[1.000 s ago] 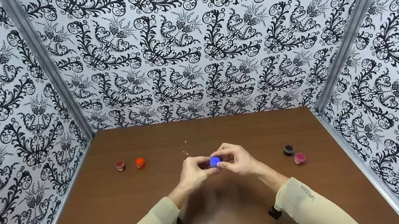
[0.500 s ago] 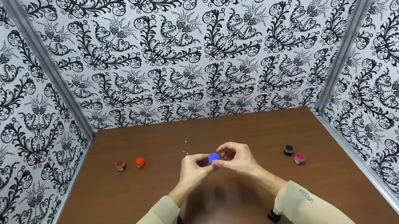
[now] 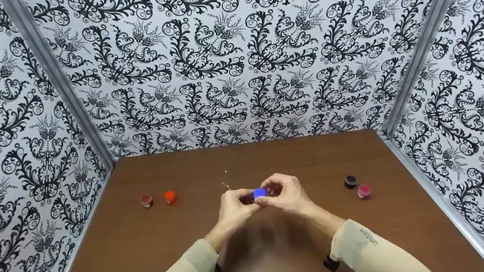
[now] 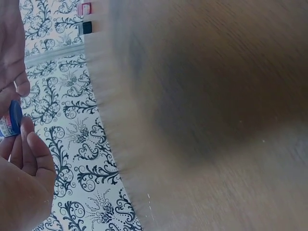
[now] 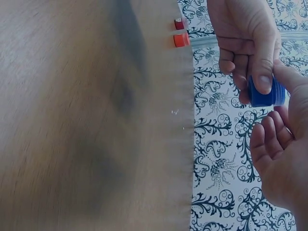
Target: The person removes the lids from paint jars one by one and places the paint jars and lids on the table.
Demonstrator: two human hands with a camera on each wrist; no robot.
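A small blue jar with a ridged screw lid (image 3: 259,194) is held up between both hands over the middle of the table. My left hand (image 3: 233,207) grips the jar's body (image 5: 260,98) with thumb and fingers. On the other side, my right hand (image 3: 289,192) has its thumb on the lid, with the index fingertip right at the lid's edge. Its other fingers (image 5: 268,137) curl loosely, apart from the jar. Part of a printed label (image 4: 6,125) shows on the jar in the left wrist view.
On the brown table (image 3: 155,257), a red jar (image 3: 146,201) and an orange jar (image 3: 170,197) stand at the left. A black jar (image 3: 350,182) and a pink jar (image 3: 364,191) stand at the right. Patterned walls (image 3: 233,63) enclose the back and sides.
The right hand's fingers have drawn off the blue jar's far side and come back closer to it. The left hand keeps its hold, almost in place.
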